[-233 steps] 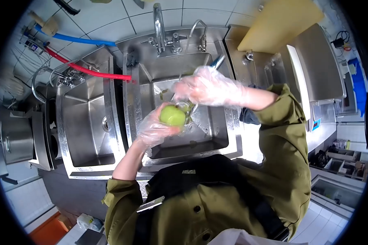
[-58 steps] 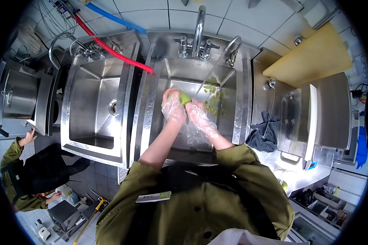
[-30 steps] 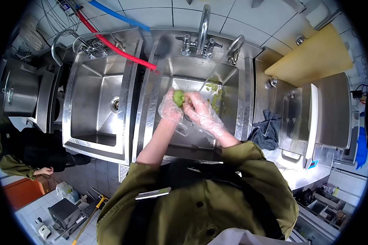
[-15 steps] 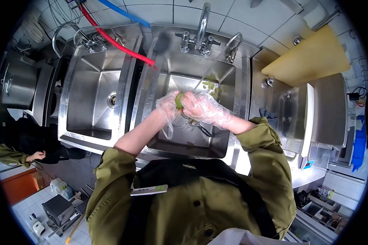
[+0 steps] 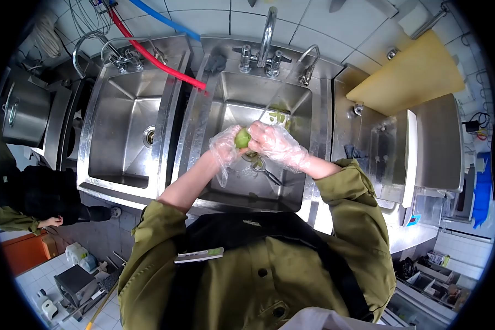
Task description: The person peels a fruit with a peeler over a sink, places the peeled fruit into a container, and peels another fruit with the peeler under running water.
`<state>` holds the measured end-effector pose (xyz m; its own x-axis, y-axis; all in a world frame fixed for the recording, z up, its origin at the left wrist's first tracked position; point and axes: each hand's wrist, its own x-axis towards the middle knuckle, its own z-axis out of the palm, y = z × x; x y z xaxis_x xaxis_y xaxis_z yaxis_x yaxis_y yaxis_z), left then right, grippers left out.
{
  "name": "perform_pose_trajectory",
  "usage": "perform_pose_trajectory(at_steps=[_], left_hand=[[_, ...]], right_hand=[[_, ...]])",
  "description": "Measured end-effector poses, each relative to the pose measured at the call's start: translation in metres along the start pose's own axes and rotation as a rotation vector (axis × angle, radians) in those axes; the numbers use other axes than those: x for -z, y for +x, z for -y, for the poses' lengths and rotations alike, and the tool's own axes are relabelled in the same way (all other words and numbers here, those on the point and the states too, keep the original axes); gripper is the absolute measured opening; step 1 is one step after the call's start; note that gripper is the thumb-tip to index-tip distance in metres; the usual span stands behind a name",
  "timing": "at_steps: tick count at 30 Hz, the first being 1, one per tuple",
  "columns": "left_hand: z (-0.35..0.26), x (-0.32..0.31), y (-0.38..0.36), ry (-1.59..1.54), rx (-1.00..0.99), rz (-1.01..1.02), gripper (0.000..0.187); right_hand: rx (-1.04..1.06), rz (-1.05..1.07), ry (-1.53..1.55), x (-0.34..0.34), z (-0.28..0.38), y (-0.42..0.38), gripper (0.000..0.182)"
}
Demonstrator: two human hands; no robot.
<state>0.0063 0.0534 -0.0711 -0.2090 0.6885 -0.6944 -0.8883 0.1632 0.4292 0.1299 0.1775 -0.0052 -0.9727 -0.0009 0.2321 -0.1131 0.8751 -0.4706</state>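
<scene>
Both hands wear clear plastic gloves and meet over the right-hand steel sink (image 5: 214,124). My left hand (image 5: 223,144) is closed around a smooth, round green fruit (image 5: 242,138), whose kind I cannot make out. Against the fruit's right side, my right hand (image 5: 270,142) is closed with its fingers curled; whatever they grip is hidden. Below the hands, near the drain, lies a tool with a dark handle (image 5: 272,177). Green scraps (image 5: 279,116) are scattered on the sink floor beyond my right hand.
A tap (image 5: 268,38) rises behind the sink, with a small curved spout (image 5: 313,58) to its right. A red hose (image 5: 154,59) hangs over the divider beside a second sink (image 5: 124,132). At right leans a yellow board (image 5: 410,77). Another person's hand (image 5: 51,221) shows at far left.
The fruit shows more between my hands, as my right-hand fingers have shifted up and to the right across it. The whole view has moved slightly.
</scene>
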Motion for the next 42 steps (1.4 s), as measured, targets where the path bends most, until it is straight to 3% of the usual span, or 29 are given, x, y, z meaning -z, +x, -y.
perform_pose_trajectory(at_steps=[4, 7, 10, 11, 12, 13, 14, 15, 18, 19, 20, 22, 25, 26, 29, 30, 33, 37, 40, 42], left_hand=[[0.006, 0.004, 0.007, 0.148, -0.161, 0.141, 0.021], [0.001, -0.011, -0.001, -0.097, -0.062, 0.172, 0.023], [0.006, -0.006, 0.011, -0.093, -0.055, 0.261, 0.023], [0.008, -0.002, 0.016, -0.135, -0.042, 0.369, 0.023], [0.010, 0.003, 0.021, -0.178, -0.029, 0.475, 0.022], [0.012, 0.008, 0.025, -0.221, -0.015, 0.582, 0.022], [0.011, -0.007, 0.015, -0.276, -0.006, 0.314, 0.023], [0.011, -0.007, 0.010, -0.303, 0.008, 0.305, 0.024], [0.006, -0.001, 0.003, -0.421, 0.034, 0.311, 0.028], [0.002, 0.002, 0.002, -0.442, 0.036, 0.318, 0.029], [0.001, 0.005, 0.000, -0.460, 0.045, 0.322, 0.029], [0.001, 0.014, -0.001, -0.477, 0.072, 0.395, 0.029], [-0.003, 0.024, 0.001, -0.374, 0.044, 0.382, 0.029], [-0.003, 0.018, -0.008, -0.291, -0.035, 0.242, 0.027], [-0.008, 0.021, -0.009, -0.156, 0.051, 0.207, 0.027], [-0.012, 0.018, -0.019, -0.090, 0.073, 0.250, 0.026], [-0.014, 0.008, -0.033, -0.148, 0.184, 0.230, 0.029], [-0.007, 0.009, -0.038, -0.090, 0.216, 0.217, 0.029], [-0.011, 0.003, -0.045, 0.090, 0.177, 0.223, 0.027], [-0.012, 0.000, -0.040, 0.010, 0.267, 0.261, 0.026]], right_hand=[[-0.167, -0.067, 0.197, 0.013, 0.013, 0.001, 0.018], [-0.415, -0.148, 0.438, 0.005, 0.012, -0.002, 0.018], [-0.456, -0.322, 0.789, -0.021, 0.000, -0.011, 0.009], [-0.456, -0.393, 0.946, -0.023, 0.001, -0.010, 0.006], [-0.692, -0.310, 0.993, -0.017, -0.002, -0.011, 0.002], [-0.649, -0.317, 1.059, -0.012, -0.002, -0.013, 0.003], [-0.604, -0.324, 1.124, -0.008, -0.002, -0.014, 0.006], [-0.558, -0.332, 1.188, -0.004, -0.004, -0.016, 0.008], [-0.548, -0.536, 0.887, -0.020, -0.042, -0.021, 0.019], [-0.718, -0.551, 0.991, -0.041, -0.062, -0.027, 0.023], [-0.746, -0.278, 0.632, -0.029, -0.050, -0.025, 0.027], [-0.377, -0.063, -0.297, -0.054, -0.075, -0.046, 0.036], [-0.299, -0.300, -0.217, -0.019, -0.024, -0.028, 0.038], [-0.198, -0.260, -0.180, 0.010, 0.003, -0.014, 0.037], [0.064, -0.178, -0.009, 0.025, 0.022, 0.002, 0.027], [0.234, -0.227, -0.144, 0.019, 0.015, 0.005, 0.025], [0.100, 0.102, -0.030, 0.024, 0.016, 0.009, 0.023], [0.291, -0.095, -0.164, 0.033, 0.037, 0.004, 0.022], [0.296, 0.069, -0.183, 0.041, 0.040, 0.006, 0.024], [0.287, 0.107, -0.257, 0.039, 0.036, 0.005, 0.024]])
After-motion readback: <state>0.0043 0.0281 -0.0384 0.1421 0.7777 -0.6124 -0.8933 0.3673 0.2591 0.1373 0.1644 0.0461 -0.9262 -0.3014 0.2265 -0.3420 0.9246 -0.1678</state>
